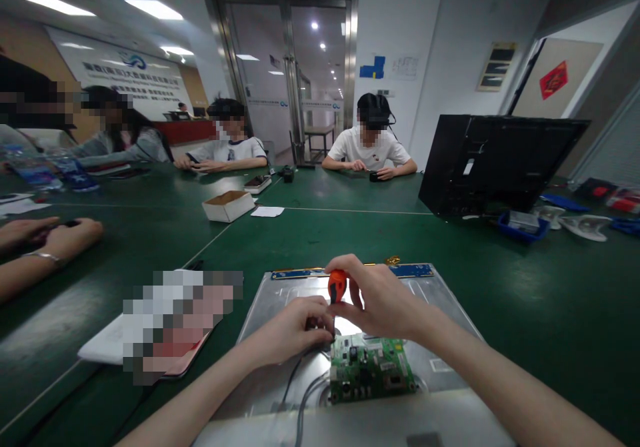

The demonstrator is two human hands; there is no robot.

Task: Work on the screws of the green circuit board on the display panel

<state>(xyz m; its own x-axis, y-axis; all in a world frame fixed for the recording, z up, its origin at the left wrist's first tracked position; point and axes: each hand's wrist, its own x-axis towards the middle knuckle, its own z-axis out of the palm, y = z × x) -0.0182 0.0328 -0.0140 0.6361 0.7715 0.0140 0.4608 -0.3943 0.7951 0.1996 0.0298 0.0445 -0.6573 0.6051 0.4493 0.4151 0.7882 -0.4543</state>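
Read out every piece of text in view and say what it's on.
"大数据", apparently, on the wall sign; the rest is too blurred.
Too small or blurred to read: red diamond poster, glass door lettering, monitor label, circuit board print, metal panel label.

Your left hand (pixel 299 320) and right hand (pixel 375 297) are both bare, with slender fingers and smooth, rounded backs. Your left forearm (pixel 220 377) is bare too, slim at the wrist and gradually fuller towards the lower edge of the view. Your right forearm (pixel 485 367) has the same plain, tapering shape, narrow where it meets the hand and broader towards the lower right corner. The skin of both looks even, its outline softly curved. Your fingernails are too small and blurred to describe, and whatever you wear above the forearms lies outside the view.
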